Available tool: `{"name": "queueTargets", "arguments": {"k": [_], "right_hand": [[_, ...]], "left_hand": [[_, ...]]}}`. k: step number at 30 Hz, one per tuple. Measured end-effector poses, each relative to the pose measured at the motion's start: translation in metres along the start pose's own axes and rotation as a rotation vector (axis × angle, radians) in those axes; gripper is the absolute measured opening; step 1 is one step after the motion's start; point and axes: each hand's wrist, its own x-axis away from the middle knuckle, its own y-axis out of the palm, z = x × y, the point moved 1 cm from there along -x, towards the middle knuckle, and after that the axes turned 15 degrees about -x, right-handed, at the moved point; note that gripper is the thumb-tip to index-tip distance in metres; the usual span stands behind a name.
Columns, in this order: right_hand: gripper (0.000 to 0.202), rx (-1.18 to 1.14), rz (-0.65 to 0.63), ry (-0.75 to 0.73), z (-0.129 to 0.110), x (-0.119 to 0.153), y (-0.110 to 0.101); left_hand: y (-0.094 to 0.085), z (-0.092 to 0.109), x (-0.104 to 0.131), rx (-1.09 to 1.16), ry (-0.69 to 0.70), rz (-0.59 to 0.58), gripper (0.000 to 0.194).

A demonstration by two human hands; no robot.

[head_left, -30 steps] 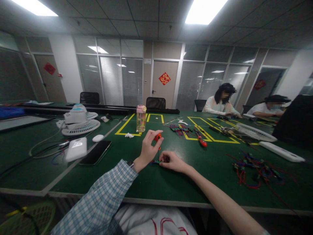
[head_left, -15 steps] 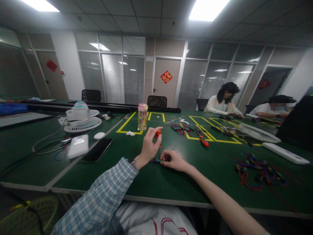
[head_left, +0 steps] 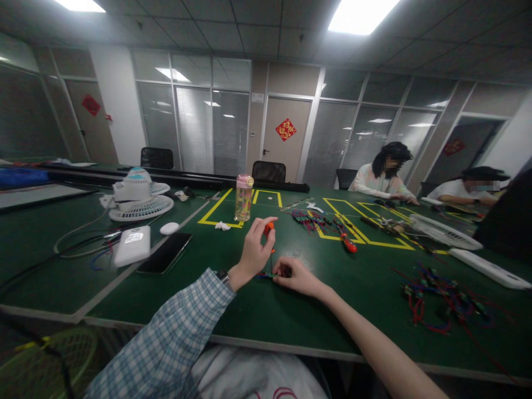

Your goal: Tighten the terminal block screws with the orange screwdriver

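I sit at a green table point(head_left: 324, 327) in an office, with glass partitions point(head_left: 230, 119) across the upper part of the frame. Just below the centre, my left hand point(head_left: 258, 246) is curled nearly closed, thumb and fingers around the orange handle of a screwdriver point(head_left: 269, 228), whose thin shaft points down. Beneath it, my right hand point(head_left: 295, 274) has thumb and fingertips pinched on the edge of a small circuit board point(head_left: 265, 275), low on the table near the middle of the frame; the screwdriver's tip is too small to make out.

Beyond my left hand stands a pink-lidded bottle point(head_left: 243, 200), with a crumpled tissue point(head_left: 223, 226) near it. Right of centre lie a bundle of wires point(head_left: 310, 220) and a red tool point(head_left: 349, 244). A bigger wire tangle point(head_left: 440, 296) spreads at lower right. On the left I see a black phone point(head_left: 165, 254), a white power bank point(head_left: 133, 245) and a white fan point(head_left: 141, 206). Two people sit at upper right.
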Motion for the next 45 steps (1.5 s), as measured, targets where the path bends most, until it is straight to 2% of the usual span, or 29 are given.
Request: {"name": "queueTargets", "arguments": {"k": [3, 9, 17, 24, 31, 34, 40, 45], "right_hand": [[0.008, 0.012, 0.004, -0.004, 0.000, 0.000, 0.000], [0.008, 0.006, -0.002, -0.006, -0.001, 0.000, 0.000], [0.008, -0.040, 0.012, 0.016, 0.005, -0.001, 0.000], [0.009, -0.058, 0.030, -0.002, 0.008, -0.002, 0.000], [0.010, -0.087, 0.034, -0.022, 0.007, -0.001, 0.001], [0.009, -0.048, 0.054, -0.051, 0.008, 0.000, 0.002], [0.009, 0.066, 0.062, -0.120, 0.005, 0.001, 0.004], [0.010, 0.203, 0.025, -0.187, -0.002, 0.003, 0.004]], "left_hand": [[-0.001, -0.001, 0.000, 0.034, 0.005, -0.008, 0.021], [0.000, 0.002, 0.000, 0.034, 0.001, 0.063, 0.013], [0.009, -0.001, 0.006, 0.088, -0.077, 0.031, 0.024], [0.009, 0.005, 0.009, 0.019, 0.029, 0.092, 0.019], [0.011, 0.002, 0.011, 0.040, -0.009, 0.096, 0.027], [0.010, 0.002, 0.010, 0.044, -0.003, 0.073, 0.026], [0.006, 0.004, 0.008, -0.002, 0.084, 0.113, 0.019], [0.007, 0.003, 0.008, -0.012, 0.062, 0.120, 0.019]]}}
